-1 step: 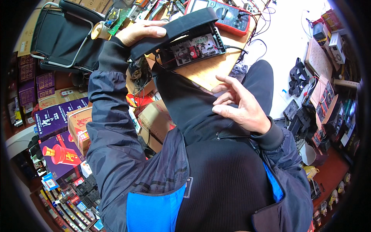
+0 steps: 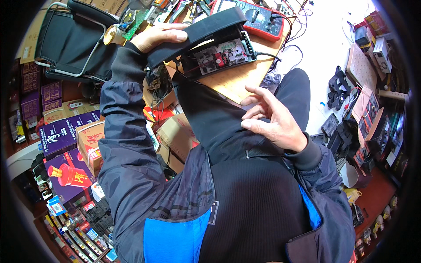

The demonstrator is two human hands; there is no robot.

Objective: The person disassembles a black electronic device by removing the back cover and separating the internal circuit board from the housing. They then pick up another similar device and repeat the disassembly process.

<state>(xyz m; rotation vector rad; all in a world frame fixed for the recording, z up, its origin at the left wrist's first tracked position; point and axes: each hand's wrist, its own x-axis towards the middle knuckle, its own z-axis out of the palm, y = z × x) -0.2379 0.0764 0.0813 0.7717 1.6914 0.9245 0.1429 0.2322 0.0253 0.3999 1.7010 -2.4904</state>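
My left hand [image 2: 160, 37] grips the left end of a long black plastic cover [image 2: 206, 33], thumb on top and the other fingers hidden beneath. The cover sits tilted up over an opened black case [image 2: 219, 68], so the two halves gape on the near side. Inside the case shows a circuit board [image 2: 223, 56] with a small red part and silvery metal pieces. From the right end of the case runs a black cable [image 2: 267, 54]. Over my right thigh hovers my right hand [image 2: 274, 118], fingers apart and loosely bent, holding nothing.
Behind the case lies a red multimeter [image 2: 256, 19] with leads, on a wooden board [image 2: 230, 83] at the bench edge. A green circuit board [image 2: 135, 24] and tools crowd the far left. A black chair [image 2: 72, 41] and cardboard boxes [image 2: 177, 133] stand left; assorted parts lie right.
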